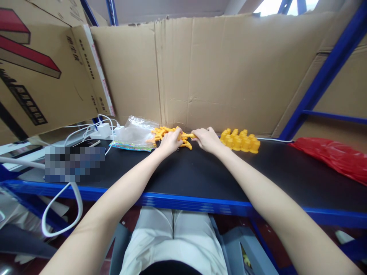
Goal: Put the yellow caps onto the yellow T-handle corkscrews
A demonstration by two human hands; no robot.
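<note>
At the back of the black shelf top (192, 179), my left hand (171, 140) is closed over yellow-orange branching plastic pieces (160, 131). My right hand (208, 139) pinches the right end of a thin yellow-orange stem (187, 135) that runs between both hands. The stem seems to belong to a branching piece, but the left fingers hide where it joins. One curved branch lies under and just right of the left hand. Beside the right hand stands a cluster of yellow knobbed, cup-like plastic pieces (241, 141) in rows. A clear plastic bag (136, 131) lies left of the branching pieces.
White chargers (103, 130) and cables crowd the left end, near a blurred-out object (74, 162). A red plastic bag (329, 158) lies at the right. Cardboard (229, 76) walls the back; a blue metal edge (195, 202) runs along the front.
</note>
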